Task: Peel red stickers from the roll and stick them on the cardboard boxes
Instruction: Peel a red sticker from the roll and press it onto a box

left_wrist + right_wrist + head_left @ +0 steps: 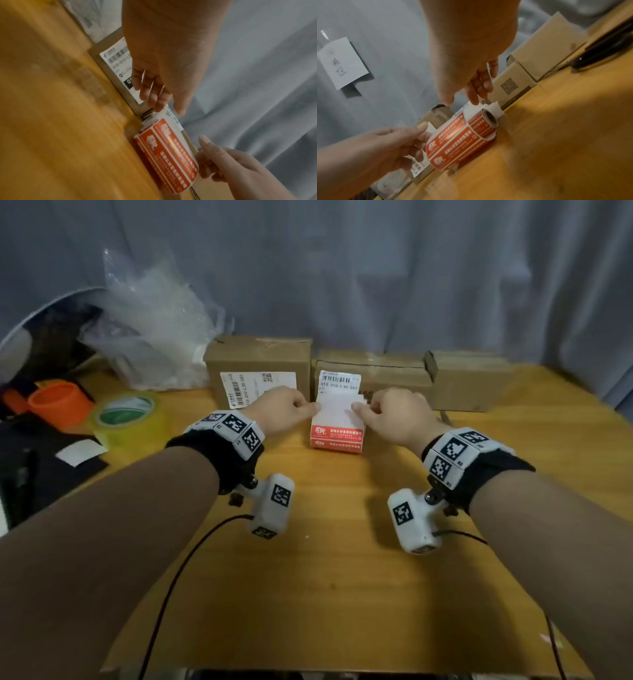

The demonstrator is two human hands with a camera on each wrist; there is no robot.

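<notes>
Near the middle of the wooden table (pixel 342 542), seen from the head, a roll of red printed stickers on white backing paper (pixel 337 436) is lying on its side just in front of three brown cardboard boxes (pixel 258 361). The left hand (pixel 281 409) and right hand (pixel 394 416) are both pinching the raised white backing strip (pixel 337 405) at its two edges, fingers curled together on the paper.

From the left wrist, the roll (pixel 171 152) is sitting against a labelled box, fingers (pixel 154 100) closing on the strip's edge.

From the right wrist, the roll's hollow core (pixel 490 119) is showing. The paper looks light, thin and floppy, probably easy to tear, so gripping close to a sticker's corner should work best.
</notes>
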